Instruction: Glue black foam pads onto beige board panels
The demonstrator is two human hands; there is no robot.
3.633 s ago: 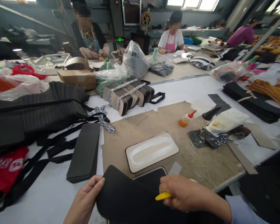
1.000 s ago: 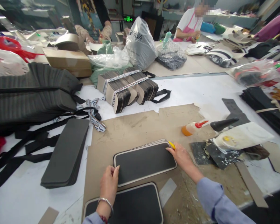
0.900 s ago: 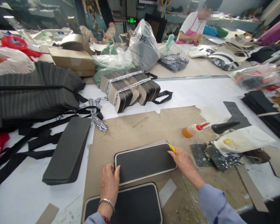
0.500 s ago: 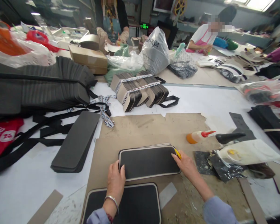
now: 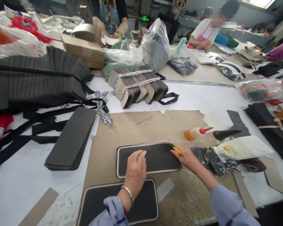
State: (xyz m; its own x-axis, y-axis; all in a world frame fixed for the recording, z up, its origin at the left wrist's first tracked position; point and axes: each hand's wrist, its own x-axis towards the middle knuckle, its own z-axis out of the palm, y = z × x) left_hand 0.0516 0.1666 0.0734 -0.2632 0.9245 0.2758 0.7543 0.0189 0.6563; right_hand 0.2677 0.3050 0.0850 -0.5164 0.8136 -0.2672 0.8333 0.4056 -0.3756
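Observation:
A black foam pad on a cream-edged panel (image 5: 159,155) lies on the brown cardboard sheet (image 5: 141,125) before me. My left hand (image 5: 135,171) lies flat on the pad's left half, fingers stretched out, a bracelet at the wrist. My right hand (image 5: 187,157) rests at the panel's right end, fingers closed round a small yellow tool (image 5: 176,150). A second black panel with a cream border (image 5: 96,202) lies nearer me, partly under my left forearm.
A stack of black foam pads (image 5: 72,139) lies left. An orange glue bottle (image 5: 195,133), a black-handled tool (image 5: 224,134) and a white glue-smeared bag (image 5: 242,147) sit right. A banded bundle of panels (image 5: 136,88) and a black bag (image 5: 37,78) lie behind. Other people work at the far table.
The black pad was laid on the glued panel. My left hand moved from the panel's left edge onto its top, now flat; my right hand stays at the right end.

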